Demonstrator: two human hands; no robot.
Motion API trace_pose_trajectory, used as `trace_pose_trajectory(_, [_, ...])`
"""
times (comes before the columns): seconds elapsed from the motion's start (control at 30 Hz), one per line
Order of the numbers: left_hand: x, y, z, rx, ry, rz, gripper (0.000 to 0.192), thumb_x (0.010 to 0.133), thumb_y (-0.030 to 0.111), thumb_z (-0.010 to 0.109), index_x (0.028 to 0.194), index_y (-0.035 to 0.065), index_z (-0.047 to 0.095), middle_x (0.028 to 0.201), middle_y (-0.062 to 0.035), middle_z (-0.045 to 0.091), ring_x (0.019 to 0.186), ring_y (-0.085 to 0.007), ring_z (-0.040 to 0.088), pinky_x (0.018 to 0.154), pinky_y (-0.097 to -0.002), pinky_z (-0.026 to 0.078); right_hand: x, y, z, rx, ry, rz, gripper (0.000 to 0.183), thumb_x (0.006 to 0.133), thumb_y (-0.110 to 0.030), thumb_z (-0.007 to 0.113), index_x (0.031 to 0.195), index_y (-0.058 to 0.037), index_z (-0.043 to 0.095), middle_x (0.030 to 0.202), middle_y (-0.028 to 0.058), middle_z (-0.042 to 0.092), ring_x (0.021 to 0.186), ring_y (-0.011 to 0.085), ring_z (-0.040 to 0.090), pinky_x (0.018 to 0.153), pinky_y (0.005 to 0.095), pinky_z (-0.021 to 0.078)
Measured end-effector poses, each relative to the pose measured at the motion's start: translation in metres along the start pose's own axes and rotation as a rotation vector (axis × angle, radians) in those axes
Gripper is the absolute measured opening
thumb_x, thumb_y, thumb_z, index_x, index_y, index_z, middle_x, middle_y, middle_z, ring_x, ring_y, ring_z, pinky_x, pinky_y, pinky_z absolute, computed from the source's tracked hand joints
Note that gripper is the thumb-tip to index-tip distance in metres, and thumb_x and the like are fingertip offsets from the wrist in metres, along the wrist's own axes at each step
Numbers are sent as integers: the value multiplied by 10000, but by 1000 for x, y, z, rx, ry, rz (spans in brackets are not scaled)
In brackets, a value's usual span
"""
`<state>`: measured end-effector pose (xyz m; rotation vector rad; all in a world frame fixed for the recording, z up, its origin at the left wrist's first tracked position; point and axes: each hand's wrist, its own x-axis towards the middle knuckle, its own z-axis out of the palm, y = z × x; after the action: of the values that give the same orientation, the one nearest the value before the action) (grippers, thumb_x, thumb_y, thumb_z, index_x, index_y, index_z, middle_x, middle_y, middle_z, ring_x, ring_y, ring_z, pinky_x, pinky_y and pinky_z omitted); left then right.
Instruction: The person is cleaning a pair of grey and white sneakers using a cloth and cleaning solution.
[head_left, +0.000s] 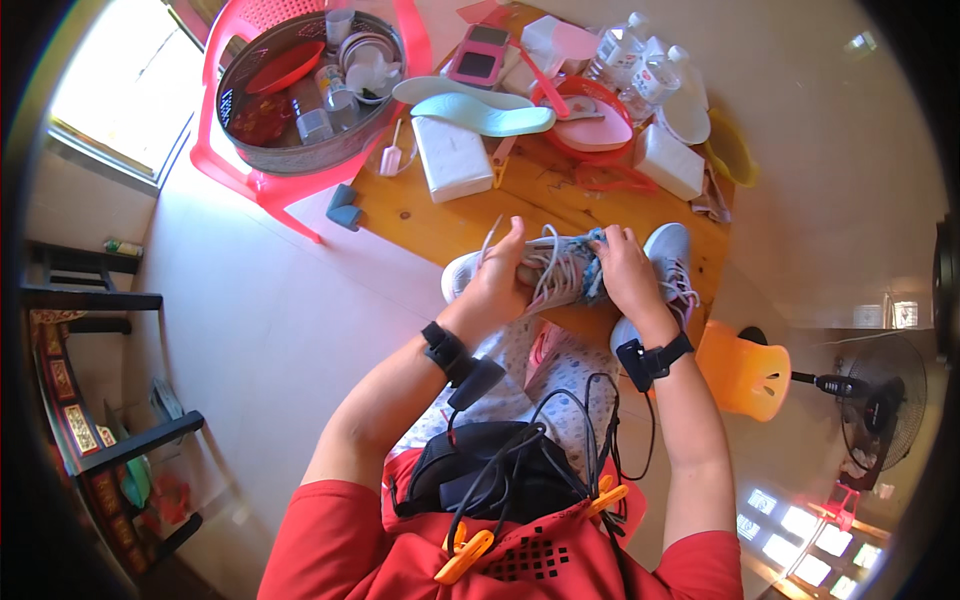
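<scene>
A pale grey laced sneaker (551, 274) lies sideways above my lap at the near edge of the wooden table. My left hand (501, 274) grips it near its white left end, thumb raised beside a loose white lace. My right hand (627, 268) pinches a fuzzy blue-and-white cloth (591, 264) against the shoe's right end. How far the cloth reaches under the fingers is hidden. Just right of that hand stands a second grey sneaker (669, 251) with white and pinkish laces. Two insoles, one light blue (487, 116) and one greyish (450, 91), rest across a white tissue pack (454, 157).
Beyond the shoes, the wooden table (405, 217) carries a red basket (589, 135), plastic bottles (649, 79) and another tissue pack (670, 161). A pink chair (300, 196) at left holds a round metal tub (322, 154). Black cables (517, 450) hang over my lap.
</scene>
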<state>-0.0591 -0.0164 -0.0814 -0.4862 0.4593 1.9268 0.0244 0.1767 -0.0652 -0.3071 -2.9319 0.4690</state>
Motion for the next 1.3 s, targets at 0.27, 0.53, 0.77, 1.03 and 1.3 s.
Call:
trace_pose_trajectory(0.27, [-4,3,0,40,-26,-15,706,1034,594,423,1231,-69,565,1178,-260,659,1074,-369,662,994,-507,519,-3,9,-36,1377,-154,542,363,1073,-336,517,1235,-38,646,1118,28,693,969,137,639,893,310,511])
trace_pose_trajectory(0.53, [-20,4,11,114,-72,-13,732,1031,605,414,1276,-67,569,1251,-239,646,1138,-349,637,1054,-475,478,-15,-18,-76,1741,-5,538,373,1052,-342,553,1223,-29,659,1065,64,729,932,169,701,836,340,574])
trace_pose_trajectory(0.77, [-39,-3,6,153,-253,-16,757,1024,651,361,1367,1,539,1305,-174,638,1179,-303,623,1075,-440,457,-34,-77,-71,288,223,-87,249,913,-276,707,1050,-70,680,940,53,637,902,252,624,891,409,471])
trace_pose_trajectory(1.03, [-43,-1,17,-8,-287,-12,562,1051,520,440,1323,44,564,1255,-115,658,1155,-269,629,1058,-419,466,-26,-97,-47,-337,310,-225,501,970,-483,563,1279,-90,600,1462,188,477,1392,360,394,1150,614,215])
trace_pose_trajectory(1.3, [-54,-13,34,144,-393,13,529,1042,431,516,1391,35,488,1325,-114,606,1202,-259,602,1081,-376,451,-18,-85,-59,-148,453,-14,402,958,-399,626,1109,-44,511,1194,180,566,1120,386,531,976,573,342])
